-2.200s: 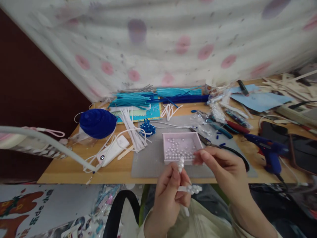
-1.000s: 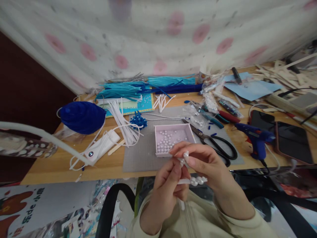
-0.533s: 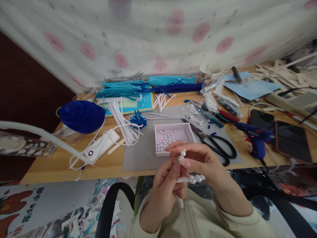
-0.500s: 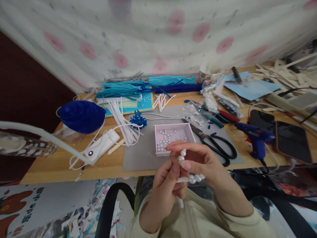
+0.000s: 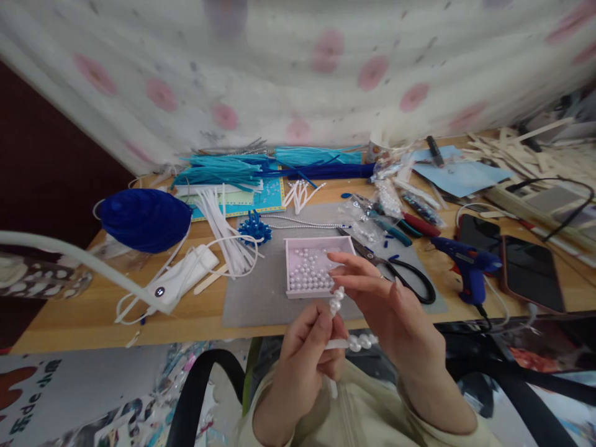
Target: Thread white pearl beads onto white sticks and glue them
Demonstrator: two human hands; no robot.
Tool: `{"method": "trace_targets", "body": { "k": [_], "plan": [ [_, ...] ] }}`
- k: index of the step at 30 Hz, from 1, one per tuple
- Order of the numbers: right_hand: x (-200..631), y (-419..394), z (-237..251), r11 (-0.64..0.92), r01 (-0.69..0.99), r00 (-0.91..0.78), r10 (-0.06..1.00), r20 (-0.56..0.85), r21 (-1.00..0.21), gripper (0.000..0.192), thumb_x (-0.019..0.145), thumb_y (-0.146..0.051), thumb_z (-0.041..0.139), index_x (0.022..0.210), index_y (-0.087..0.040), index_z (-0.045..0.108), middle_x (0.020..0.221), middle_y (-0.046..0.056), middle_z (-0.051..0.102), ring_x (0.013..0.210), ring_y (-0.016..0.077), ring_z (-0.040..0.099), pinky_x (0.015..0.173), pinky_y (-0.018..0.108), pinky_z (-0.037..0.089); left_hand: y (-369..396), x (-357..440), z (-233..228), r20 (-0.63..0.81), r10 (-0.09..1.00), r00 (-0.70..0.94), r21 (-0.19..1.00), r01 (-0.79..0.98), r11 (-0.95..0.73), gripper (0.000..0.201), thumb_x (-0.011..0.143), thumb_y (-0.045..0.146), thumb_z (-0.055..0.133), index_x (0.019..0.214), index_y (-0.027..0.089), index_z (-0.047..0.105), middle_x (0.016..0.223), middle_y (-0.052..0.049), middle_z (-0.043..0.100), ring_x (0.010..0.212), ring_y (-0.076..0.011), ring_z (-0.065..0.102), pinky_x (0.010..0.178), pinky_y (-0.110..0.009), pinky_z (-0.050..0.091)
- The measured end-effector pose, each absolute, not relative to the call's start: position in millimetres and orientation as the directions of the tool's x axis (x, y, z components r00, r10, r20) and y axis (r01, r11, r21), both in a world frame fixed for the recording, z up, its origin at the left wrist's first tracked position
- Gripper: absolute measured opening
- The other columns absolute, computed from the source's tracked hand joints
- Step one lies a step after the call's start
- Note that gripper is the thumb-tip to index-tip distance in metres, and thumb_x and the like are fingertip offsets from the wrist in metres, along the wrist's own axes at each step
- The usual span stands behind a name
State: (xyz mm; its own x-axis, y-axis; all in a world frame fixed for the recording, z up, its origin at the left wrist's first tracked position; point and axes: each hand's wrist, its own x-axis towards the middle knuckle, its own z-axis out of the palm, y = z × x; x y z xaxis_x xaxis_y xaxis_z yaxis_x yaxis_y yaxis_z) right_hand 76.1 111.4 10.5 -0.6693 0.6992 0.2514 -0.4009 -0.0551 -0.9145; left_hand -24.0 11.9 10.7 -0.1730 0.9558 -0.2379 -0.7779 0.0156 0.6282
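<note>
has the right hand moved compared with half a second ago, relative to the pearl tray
Yes. The right hand has opened and lifted its fingers off the pearl strand, its fingertips now reaching over the pink tray, where before they pinched the pearls at the tray's near edge.

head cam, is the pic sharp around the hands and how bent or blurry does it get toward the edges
Head view: soft daylight, no hard shadows or glare. The left hand and right hand, with the pearl stem between them, are fairly sharp, as is the pearl box. Wide-lens distortion bows the wooden table edge, and the dotted curtain and the corners smear out of focus.
</note>
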Motion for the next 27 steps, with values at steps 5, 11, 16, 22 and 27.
{"method": "trace_targets", "body": {
  "k": [5, 11, 16, 22, 27],
  "plan": [
    [76.8, 111.4, 9.0, 0.018, -0.387, -0.654, 0.699, 0.288, -0.922, 0.047, 0.102, -0.052, 0.037, 0.114, -0.031, 0.078, 0.139, 0.006, 0.058, 0.13, 0.0301, 0.049, 0.104, 0.042, 0.045, 12.0, -24.2, 10.9, -0.235, 0.957, -0.171, 0.625, -0.78, 0.014, 0.043, 0.08, 0.053, 0.076, 0.07, 0.018, 0.054, 0.047, 0.014, 0.025, 0.036, -0.001, 0.01, 0.035, -0.014, 0.013],
    [79.2, 112.3, 7.7, 0.215, -0.296, -0.615, 0.703, 0.357, -0.931, 0.046, 0.101, -0.055, 0.038, 0.117, -0.035, 0.076, 0.143, 0.003, 0.056, 0.121, 0.0298, 0.053, 0.106, 0.046, 0.041, 10.9, -22.6, 4.8, -0.25, 0.948, -0.196, 0.615, -0.788, -0.001, 0.042, 0.081, 0.053, 0.076, 0.071, 0.017, 0.056, 0.05, 0.013, 0.029, 0.036, -0.0002, 0.01, 0.034, -0.014, 0.013],
    [78.0, 110.8, 10.7, 0.257, -0.299, -0.591, 0.707, 0.39, -0.919, 0.044, 0.102, -0.053, 0.038, 0.117, -0.035, 0.076, 0.143, 0.001, 0.056, 0.119, 0.0292, 0.052, 0.106, 0.046, 0.04, 9.4, -22.4, 3.2, -0.256, 0.95, -0.179, 0.604, -0.797, 0.013, 0.041, 0.082, 0.052, 0.074, 0.071, 0.017, 0.058, 0.048, 0.014, 0.023, 0.038, -0.0011, 0.01, 0.036, -0.014, 0.015],
    [78.0, 111.7, 12.2, 0.281, -0.283, -0.576, 0.715, 0.396, -0.917, 0.045, 0.102, -0.053, 0.037, 0.115, -0.037, 0.077, 0.142, 0.001, 0.056, 0.119, 0.0292, 0.052, 0.106, 0.047, 0.039, 10.9, -23.5, 5.7, -0.271, 0.942, -0.197, 0.617, -0.787, 0.013, 0.043, 0.081, 0.054, 0.075, 0.07, 0.017, 0.055, 0.05, 0.013, 0.026, 0.038, -0.0007, 0.011, 0.036, -0.014, 0.013],
    [77.3, 112.9, 11.6, 0.31, -0.274, -0.564, 0.715, 0.413, -0.91, 0.045, 0.102, -0.053, 0.038, 0.113, -0.037, 0.078, 0.142, 0.001, 0.057, 0.118, 0.0299, 0.054, 0.105, 0.048, 0.042, 12.5, -24.9, 10.1, -0.273, 0.949, -0.161, 0.628, -0.777, 0.049, 0.045, 0.079, 0.056, 0.075, 0.07, 0.018, 0.054, 0.047, 0.014, 0.023, 0.037, -0.0013, 0.01, 0.036, -0.015, 0.013]
  ]
}}
